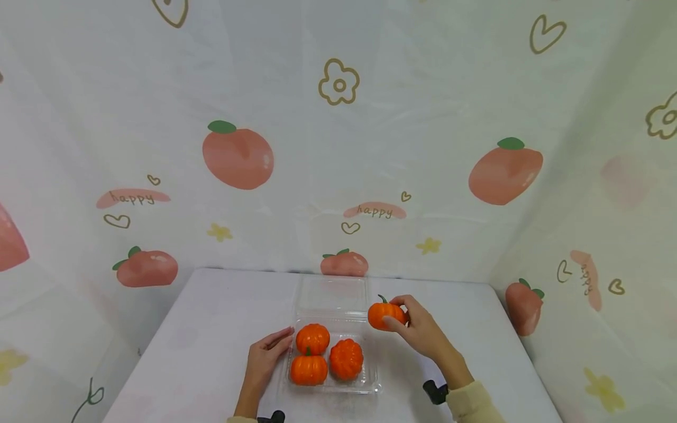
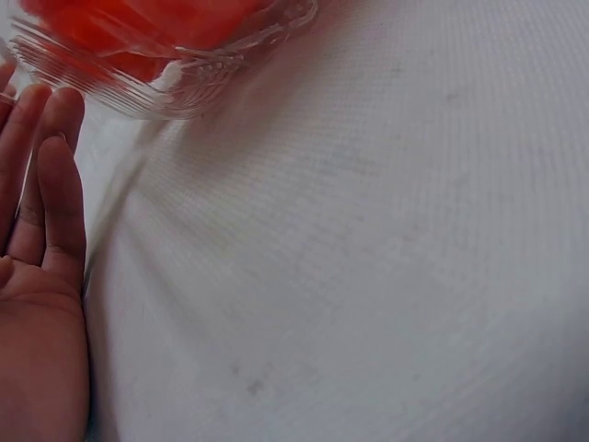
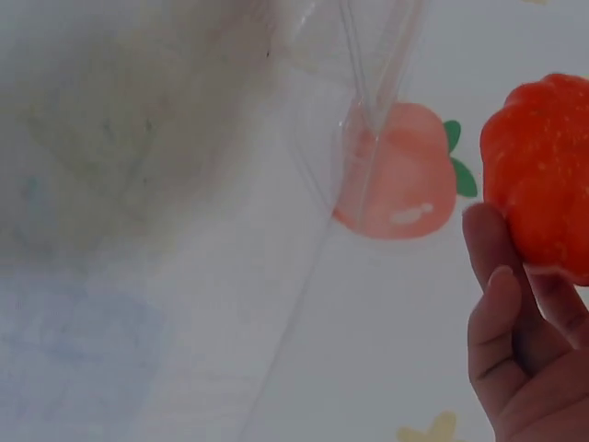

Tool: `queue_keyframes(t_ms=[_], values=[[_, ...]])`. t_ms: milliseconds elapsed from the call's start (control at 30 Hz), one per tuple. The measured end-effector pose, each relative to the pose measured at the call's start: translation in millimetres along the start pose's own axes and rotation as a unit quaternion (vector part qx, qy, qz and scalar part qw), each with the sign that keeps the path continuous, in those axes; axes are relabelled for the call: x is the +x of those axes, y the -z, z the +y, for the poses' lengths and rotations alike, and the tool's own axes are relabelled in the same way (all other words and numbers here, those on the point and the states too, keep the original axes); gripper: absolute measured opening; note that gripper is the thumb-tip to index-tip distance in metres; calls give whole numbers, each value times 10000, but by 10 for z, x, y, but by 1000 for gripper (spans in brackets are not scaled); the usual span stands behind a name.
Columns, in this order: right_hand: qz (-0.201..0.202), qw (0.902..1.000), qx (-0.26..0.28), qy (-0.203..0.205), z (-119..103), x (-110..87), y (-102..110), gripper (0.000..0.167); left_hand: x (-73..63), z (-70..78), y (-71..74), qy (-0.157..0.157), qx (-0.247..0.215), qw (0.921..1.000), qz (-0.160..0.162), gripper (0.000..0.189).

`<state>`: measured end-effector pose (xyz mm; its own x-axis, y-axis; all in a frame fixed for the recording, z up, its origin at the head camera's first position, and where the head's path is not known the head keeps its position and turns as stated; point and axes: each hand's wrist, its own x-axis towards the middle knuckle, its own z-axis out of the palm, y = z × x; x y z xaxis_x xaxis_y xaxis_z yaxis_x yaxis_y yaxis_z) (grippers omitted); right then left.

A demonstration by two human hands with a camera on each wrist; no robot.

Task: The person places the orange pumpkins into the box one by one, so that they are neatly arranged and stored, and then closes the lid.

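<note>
My right hand (image 1: 420, 329) grips a small orange pumpkin (image 1: 382, 316) with a green stem, held up to the right of a clear plastic clamshell box (image 1: 365, 385). In the right wrist view the same pumpkin (image 3: 543, 180) shows at the right edge against the fingers. Three more pumpkins lie in the box: one at the back left (image 1: 312, 339), one at the front left (image 1: 309, 371), one at the right (image 1: 346, 359). With fingers extended, my left hand (image 1: 264, 358) touches the box's left side; in the left wrist view its fingertips meet the ribbed clear wall (image 2: 120, 87).
The box's clear lid (image 1: 332, 295) stands open toward the back of the white table (image 1: 222, 329). Behind and beside the table hangs a pale curtain (image 1: 412, 117) printed with fruit, hearts and flowers. Dark wrist devices (image 1: 435, 392) sit near both sleeves.
</note>
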<state>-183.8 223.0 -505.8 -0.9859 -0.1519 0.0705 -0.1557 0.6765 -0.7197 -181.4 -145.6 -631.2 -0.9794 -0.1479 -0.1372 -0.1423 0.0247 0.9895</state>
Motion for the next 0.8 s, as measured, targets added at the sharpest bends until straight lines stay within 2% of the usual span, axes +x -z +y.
queue_keyframes(t_ms=[200, 633, 800], values=[[-462, 9983, 285, 227, -46, -56, -105, 43, -4, -9, -1, -53, 49, 10000, 0, 45], [-1066, 9918, 425, 563, -109, -120, -212, 41, 2, -15, 0, -35, 93, 9999, -16, 46], [-1360, 9883, 445, 535, -127, -151, -252, 42, 3, -18, -1, -21, 65, 10000, -32, 46]])
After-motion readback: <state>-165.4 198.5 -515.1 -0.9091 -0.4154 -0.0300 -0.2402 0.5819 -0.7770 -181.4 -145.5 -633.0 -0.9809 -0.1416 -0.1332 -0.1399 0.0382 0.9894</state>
